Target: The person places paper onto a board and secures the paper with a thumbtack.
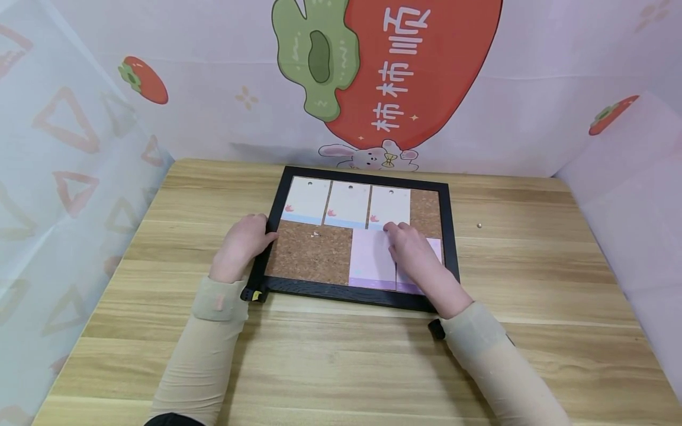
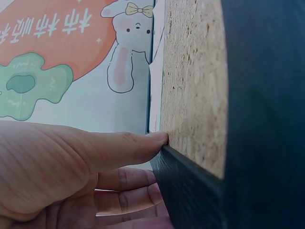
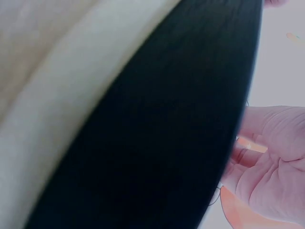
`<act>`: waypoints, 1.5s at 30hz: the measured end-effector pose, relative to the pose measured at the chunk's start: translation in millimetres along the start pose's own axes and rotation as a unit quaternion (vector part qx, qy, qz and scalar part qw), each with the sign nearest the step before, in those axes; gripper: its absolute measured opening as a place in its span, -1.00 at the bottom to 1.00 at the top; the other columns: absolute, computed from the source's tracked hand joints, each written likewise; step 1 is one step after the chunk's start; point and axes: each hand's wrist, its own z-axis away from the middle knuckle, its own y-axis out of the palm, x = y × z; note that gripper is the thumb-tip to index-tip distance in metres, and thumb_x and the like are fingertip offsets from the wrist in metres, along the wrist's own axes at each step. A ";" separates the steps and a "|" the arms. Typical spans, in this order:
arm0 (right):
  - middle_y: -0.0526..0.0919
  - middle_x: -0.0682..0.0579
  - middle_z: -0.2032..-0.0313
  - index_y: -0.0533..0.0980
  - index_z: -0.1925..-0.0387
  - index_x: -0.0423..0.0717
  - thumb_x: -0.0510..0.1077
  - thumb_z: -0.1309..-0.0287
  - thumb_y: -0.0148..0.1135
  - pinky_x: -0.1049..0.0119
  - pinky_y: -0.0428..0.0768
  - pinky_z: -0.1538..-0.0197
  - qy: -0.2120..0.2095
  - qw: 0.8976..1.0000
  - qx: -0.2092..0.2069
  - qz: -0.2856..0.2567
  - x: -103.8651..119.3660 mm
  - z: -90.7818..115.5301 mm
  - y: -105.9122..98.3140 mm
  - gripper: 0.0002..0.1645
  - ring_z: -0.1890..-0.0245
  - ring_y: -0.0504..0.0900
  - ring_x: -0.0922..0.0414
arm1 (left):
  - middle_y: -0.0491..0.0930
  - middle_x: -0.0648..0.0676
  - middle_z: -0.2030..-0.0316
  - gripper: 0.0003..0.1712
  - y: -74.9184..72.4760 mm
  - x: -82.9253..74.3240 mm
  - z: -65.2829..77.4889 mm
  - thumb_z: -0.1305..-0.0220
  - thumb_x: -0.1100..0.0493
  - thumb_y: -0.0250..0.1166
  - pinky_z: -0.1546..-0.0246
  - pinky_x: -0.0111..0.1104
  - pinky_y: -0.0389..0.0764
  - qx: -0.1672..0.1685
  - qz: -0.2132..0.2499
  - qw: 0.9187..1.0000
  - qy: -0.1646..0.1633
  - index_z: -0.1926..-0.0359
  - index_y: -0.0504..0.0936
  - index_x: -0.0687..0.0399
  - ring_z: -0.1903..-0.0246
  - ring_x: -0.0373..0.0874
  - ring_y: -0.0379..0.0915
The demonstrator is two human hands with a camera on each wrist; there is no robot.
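Observation:
A corkboard (image 1: 311, 257) in a black frame lies on the table. My left hand (image 1: 242, 245) grips its left side, with the thumb (image 2: 138, 145) on the frame's inner edge and the fingers along the outside. Three white cards (image 1: 306, 201) line the top row, each with a small metal tack near its upper edge. Two purple cards lie lower right, the left one (image 1: 370, 260) uncovered for the most part. My right hand (image 1: 418, 254) reaches over them, fingertips at the left purple card's top edge; I cannot tell what they pinch there.
A small tack (image 1: 479, 225) lies on the wooden table (image 1: 533, 266) right of the board. Tiny white bits (image 1: 315, 235) sit on the cork below the white cards. Behind the table hangs a printed backdrop (image 1: 213, 118), with more cloth at both sides.

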 end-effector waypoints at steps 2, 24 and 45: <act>0.70 -0.25 0.16 0.54 -0.12 -0.27 -0.33 -0.20 0.33 0.09 0.71 0.11 0.000 1.000 0.000 0.001 -0.2 -0.5 0.2 -0.56 0.21 0.72 -0.10 | 0.61 0.39 0.20 -0.57 -0.2 -0.1 0.2 -0.47 0.07 0.18 0.27 -0.10 0.58 0.001 0.001 1.000 0.000 0.05 0.53 0.48 0.34 0.13 0.57; 0.69 -0.26 0.14 0.55 -0.12 -0.26 -0.30 -0.17 0.38 0.08 0.71 0.08 0.007 1.000 0.009 0.025 1.5 -0.1 -0.2 -0.54 0.20 0.72 -0.10 | 0.60 0.39 0.22 -0.58 0.0 0.2 0.1 -0.46 0.08 0.18 0.30 -0.13 0.57 -0.001 0.002 1.000 0.003 0.08 0.53 0.48 0.37 0.11 0.55; 0.57 -0.20 -0.15 0.57 -0.14 -0.19 -0.07 -0.06 0.52 -0.01 0.55 -0.25 -0.055 0.989 0.104 0.085 4.1 13.2 -11.4 -0.39 -0.12 0.55 -0.15 | 0.60 0.43 0.15 -0.54 -0.5 -0.1 0.0 -0.47 0.08 0.17 0.22 -0.06 0.60 0.000 -0.004 1.000 0.001 0.02 0.52 0.52 0.28 0.17 0.58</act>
